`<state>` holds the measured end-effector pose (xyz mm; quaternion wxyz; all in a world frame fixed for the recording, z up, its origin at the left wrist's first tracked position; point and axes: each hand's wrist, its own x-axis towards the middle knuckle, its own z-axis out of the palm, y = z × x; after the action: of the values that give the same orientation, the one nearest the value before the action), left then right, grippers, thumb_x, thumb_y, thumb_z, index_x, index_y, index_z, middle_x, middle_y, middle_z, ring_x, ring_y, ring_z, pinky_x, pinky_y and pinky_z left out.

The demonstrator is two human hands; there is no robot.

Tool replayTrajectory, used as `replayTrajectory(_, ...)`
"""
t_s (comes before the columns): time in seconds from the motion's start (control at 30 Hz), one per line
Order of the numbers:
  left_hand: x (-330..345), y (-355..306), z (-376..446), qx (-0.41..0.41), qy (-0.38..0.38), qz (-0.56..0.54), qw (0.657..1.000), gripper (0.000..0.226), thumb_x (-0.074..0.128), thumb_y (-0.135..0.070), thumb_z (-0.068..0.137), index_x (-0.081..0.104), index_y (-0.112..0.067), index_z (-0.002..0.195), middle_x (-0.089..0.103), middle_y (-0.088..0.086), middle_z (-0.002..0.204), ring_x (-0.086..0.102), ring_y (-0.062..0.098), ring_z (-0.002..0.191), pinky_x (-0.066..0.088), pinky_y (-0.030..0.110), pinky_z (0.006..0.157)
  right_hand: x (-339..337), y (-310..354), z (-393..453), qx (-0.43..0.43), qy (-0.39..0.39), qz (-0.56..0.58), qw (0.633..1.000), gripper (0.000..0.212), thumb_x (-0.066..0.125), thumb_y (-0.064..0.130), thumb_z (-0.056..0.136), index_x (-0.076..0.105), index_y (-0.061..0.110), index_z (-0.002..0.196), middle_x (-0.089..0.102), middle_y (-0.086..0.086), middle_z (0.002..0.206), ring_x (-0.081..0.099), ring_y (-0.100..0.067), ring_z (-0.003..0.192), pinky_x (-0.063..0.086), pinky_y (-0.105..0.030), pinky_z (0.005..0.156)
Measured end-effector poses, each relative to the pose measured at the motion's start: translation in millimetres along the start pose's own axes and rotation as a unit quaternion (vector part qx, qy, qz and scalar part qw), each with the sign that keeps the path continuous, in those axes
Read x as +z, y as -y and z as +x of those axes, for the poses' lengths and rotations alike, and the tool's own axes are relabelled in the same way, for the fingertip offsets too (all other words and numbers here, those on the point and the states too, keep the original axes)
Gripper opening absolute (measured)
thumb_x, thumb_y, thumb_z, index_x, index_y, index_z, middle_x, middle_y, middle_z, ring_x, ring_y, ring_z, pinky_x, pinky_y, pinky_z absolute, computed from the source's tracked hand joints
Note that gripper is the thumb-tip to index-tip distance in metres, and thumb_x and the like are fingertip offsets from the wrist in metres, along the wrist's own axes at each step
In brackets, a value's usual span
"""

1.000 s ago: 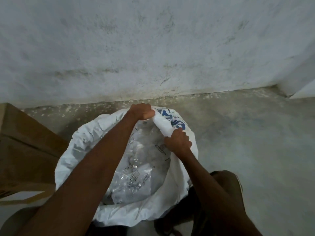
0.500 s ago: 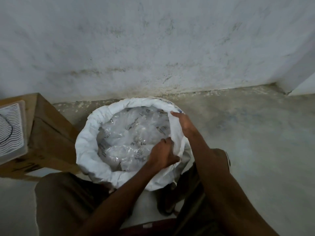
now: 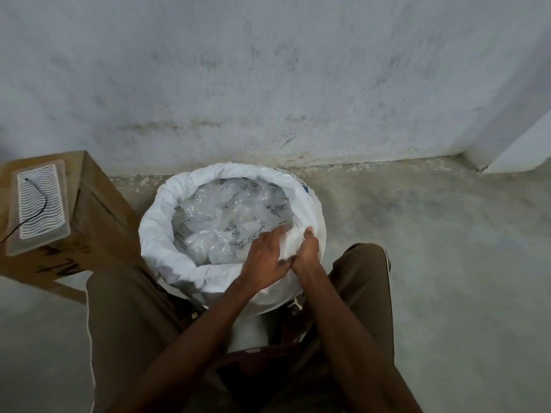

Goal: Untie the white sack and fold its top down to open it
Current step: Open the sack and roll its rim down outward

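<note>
- Centrally, the white sack [image 3: 232, 234] stood on the floor [image 3: 432, 234], its top rolled down.
- The left hand [image 3: 265, 260] and right hand [image 3: 307, 248] met at the rim's lower right; fingers pinched the fabric.
- A cardboard box [image 3: 98, 222] sat at left.

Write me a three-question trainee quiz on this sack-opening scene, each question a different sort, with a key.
1. True or false: the white sack is tied shut at the top.
2. Which part of the sack's rim are the left hand and right hand working on? A. the far side by the wall B. the near right side C. the left side by the cardboard box
3. Fill in: inside the open sack lie clear ______ packets.

Key
1. False: the top is open and rolled down into a cuff.
2. B: both hands grip the cloth there, close together.
3. plastic
</note>
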<state>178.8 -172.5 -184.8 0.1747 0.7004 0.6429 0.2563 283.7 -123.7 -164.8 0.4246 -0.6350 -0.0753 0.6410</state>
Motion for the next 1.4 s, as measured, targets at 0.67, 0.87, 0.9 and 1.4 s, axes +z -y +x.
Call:
replayTrajectory(0.67, 0.1, 1.6, -21.7, 0.106, -0.022, 0.053, 0.993, 0.049, 0.072, 0.005, 0.062, 0.051, -0.007, 0.104, 0.057, 0.009, 0.092, 0.058, 0.027, 0.082, 0.044, 0.032, 0.073, -24.2, 45.2, 10.4, -0.553, 0.215, -0.766, 0.248, 0.045, 0.083, 0.02, 0.057, 0.066, 0.015, 0.098, 0.067, -0.005, 0.098, 0.066, -0.03, 0.092, 0.049, -0.04, 0.082)
replayTrajectory(0.87, -18.3, 32.6, -29.1, -0.035, 0.01, -0.026, 0.999, 0.065, 0.079, -0.041, 0.058, 0.055, -0.021, 0.114, 0.064, -0.002, 0.102, 0.06, 0.017, 0.09, 0.049, 0.031, 0.073, -34.6, 38.1, 33.9, -0.637, 0.148, -0.719, 0.237, 0.049, 0.081, 0.007, 0.039, 0.071, 0.01, 0.087, 0.069, -0.007, 0.079, 0.066, -0.029, 0.071, 0.05, -0.033, 0.064)
replayTrajectory(0.9, -20.0, 38.2, -27.5, -0.039, 0.021, -0.012, 0.999, 0.053, 0.08, -0.038, 0.06, 0.06, -0.02, 0.105, 0.066, -0.001, 0.096, 0.062, 0.02, 0.087, 0.05, 0.033, 0.071, -33.4, 31.5, 35.8, -0.634, 0.144, -0.721, 0.242, 0.05, 0.082, 0.009, 0.04, 0.072, 0.011, 0.089, 0.07, -0.007, 0.081, 0.067, -0.029, 0.072, 0.05, -0.034, 0.066)
replayTrajectory(1.4, -0.5, 44.7, -29.8, 0.195, 0.098, 0.165, 0.962, 0.065, 0.08, -0.007, 0.054, 0.055, -0.012, 0.113, 0.061, 0.011, 0.103, 0.061, 0.031, 0.087, 0.052, 0.04, 0.073, -2.6, 13.4, 17.4, -0.441, 0.262, -0.81, 0.284, 0.045, 0.083, 0.035, 0.057, 0.066, 0.021, 0.096, 0.07, -0.001, 0.093, 0.066, -0.025, 0.088, 0.052, -0.038, 0.083)
